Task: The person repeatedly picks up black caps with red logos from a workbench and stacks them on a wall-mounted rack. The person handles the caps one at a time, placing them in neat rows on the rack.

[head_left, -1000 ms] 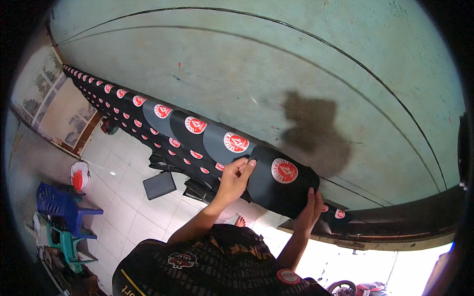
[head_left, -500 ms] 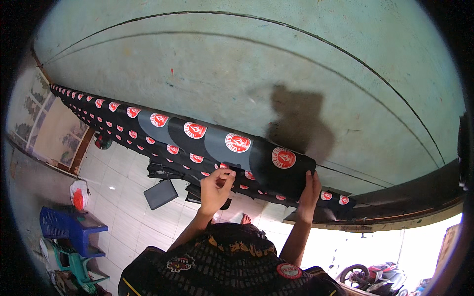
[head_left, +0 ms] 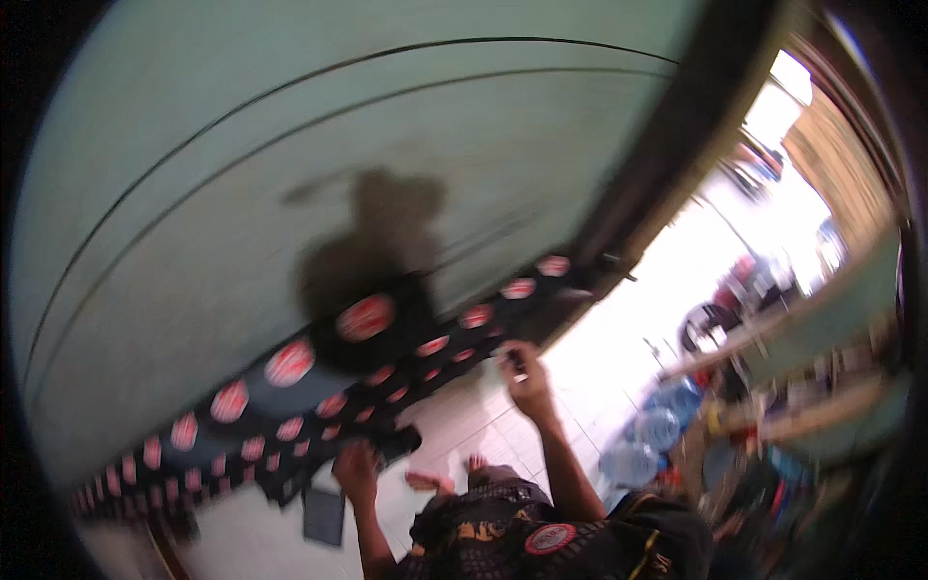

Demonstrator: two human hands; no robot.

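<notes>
A long black sheet printed with round red-and-white emblems (head_left: 290,363) runs along the wall, with a lower layer of smaller emblems hanging beneath it. My left hand (head_left: 358,471) is below the lower layer, next to a dark bundle (head_left: 394,445); motion smears its fingers. Off the right part of the sheet, my right hand (head_left: 527,382) is raised with its fingers curled round. Something small and dark shows between thumb and fingers, too blurred to name. Neither hand visibly touches the upper layer of the sheet.
Green wall (head_left: 222,145) with a cable strung across it. A dark flat case (head_left: 324,515) lies on the pale tiled floor (head_left: 464,411). To the right, large clear bottles (head_left: 657,428), a cluttered shelf (head_left: 822,406) and a motorcycle (head_left: 710,324) by the bright doorway.
My view has swung right. My right hand has left the sheet's right end and now has curled fingers. My left hand has moved from the sheet's lower edge to below it.
</notes>
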